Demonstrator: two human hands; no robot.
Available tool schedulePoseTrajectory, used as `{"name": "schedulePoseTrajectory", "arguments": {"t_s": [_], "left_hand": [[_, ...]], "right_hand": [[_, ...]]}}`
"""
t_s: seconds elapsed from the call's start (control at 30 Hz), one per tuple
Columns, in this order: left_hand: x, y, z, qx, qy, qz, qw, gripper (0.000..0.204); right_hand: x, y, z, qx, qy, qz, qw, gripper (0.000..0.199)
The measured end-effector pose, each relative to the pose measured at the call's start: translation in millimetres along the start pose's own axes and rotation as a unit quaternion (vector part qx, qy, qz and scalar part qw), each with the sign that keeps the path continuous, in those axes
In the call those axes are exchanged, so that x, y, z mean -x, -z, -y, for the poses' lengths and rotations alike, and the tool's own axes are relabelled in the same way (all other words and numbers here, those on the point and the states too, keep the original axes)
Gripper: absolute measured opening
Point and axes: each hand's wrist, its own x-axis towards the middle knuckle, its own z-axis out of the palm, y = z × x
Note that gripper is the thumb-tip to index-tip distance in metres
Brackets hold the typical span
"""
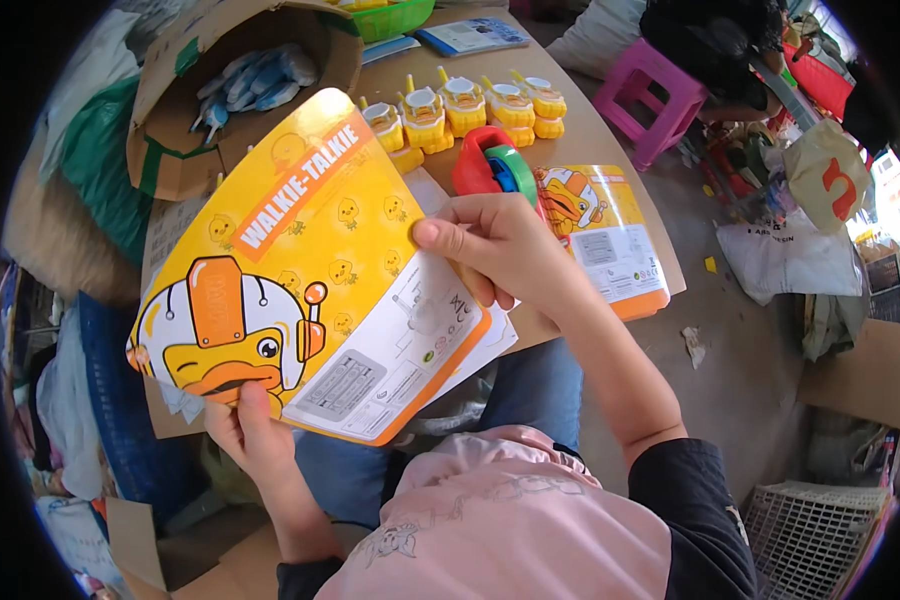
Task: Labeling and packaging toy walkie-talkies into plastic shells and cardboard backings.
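Between my two hands I hold a yellow and white packaging card (315,230) with a cartoon duck in a helmet, tilted above the table's near edge. My left hand (250,430) pinches its lower edge below the duck's beak. Thumb on top, my right hand (495,245) grips its right edge. Just beyond the right hand stands a red and green tape dispenser (485,165). A stack of similar cards (610,240) lies to the right of that hand. Several yellow and white toy walkie-talkies (460,105) stand in a row behind the held card.
An open cardboard box (150,130) at the far left holds blue and white pieces (255,80). A green basket (395,18) sits at the table's back, near a blue booklet (475,37). On the floor to the right are a pink stool (650,95) and bags (795,250).
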Motion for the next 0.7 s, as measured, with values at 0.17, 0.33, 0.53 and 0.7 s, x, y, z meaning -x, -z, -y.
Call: {"name": "schedulePoseTrajectory", "arguments": {"t_s": [0.17,0.33,0.53,0.7], "left_hand": [[6.4,-6.0,-14.2,0.03,0.113,-0.251,0.961,0.031],[-2.5,15.8,-27.5,-0.048,0.067,-0.185,0.979,0.025],[-48.0,144.6,-133.4,-0.385,-0.062,-0.265,0.882,0.027],[-125.7,181.4,-67.6,-0.853,-0.014,-0.007,0.521,0.02]], "right_hand": [[3.3,-20.7,4.3,0.105,0.081,0.024,0.991,0.025],[5.5,-21.4,-8.4,0.123,0.101,0.104,0.982,0.031],[-5.8,-23.3,-9.6,0.017,0.106,0.056,0.993,0.045],[-22.5,-39.5,-13.2,0.071,0.076,0.022,0.994,0.027]]}}
